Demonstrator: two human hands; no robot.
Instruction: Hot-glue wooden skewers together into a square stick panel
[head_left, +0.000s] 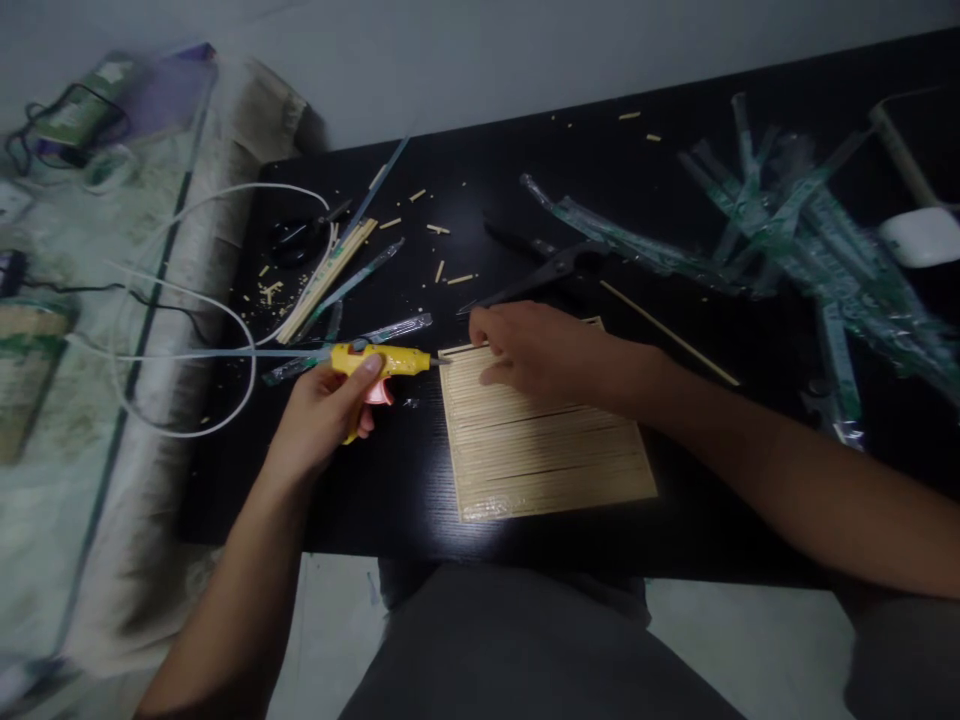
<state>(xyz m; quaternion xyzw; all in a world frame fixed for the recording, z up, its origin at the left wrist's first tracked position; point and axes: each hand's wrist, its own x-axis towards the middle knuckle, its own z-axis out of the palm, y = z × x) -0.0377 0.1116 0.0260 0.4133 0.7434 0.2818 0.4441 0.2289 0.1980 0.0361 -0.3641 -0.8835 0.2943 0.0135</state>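
Note:
My left hand (321, 408) is wrapped round a yellow hot glue gun (390, 360) with a red trigger. A long pale glue stick (277, 352) sticks out of its back. The metal nozzle meets the upper left corner of a panel (551, 445) made of thin wooden sticks laid side by side, lying flat on the black table. Over the panel's upper edge rests my right hand (536, 345), its fingers bent and thumb tucked near the sticks. Whatever its fingertips pinch is hidden.
Black-handled pliers (555, 275) lie behind the panel, beside a loose stick (667, 332). Scissors (292, 238), a stick bundle (330, 280) and offcuts are at left. Plastic wrappers (810, 220) and a white case (921, 237) lie right. A white cord (247, 390) loops off the table's left side.

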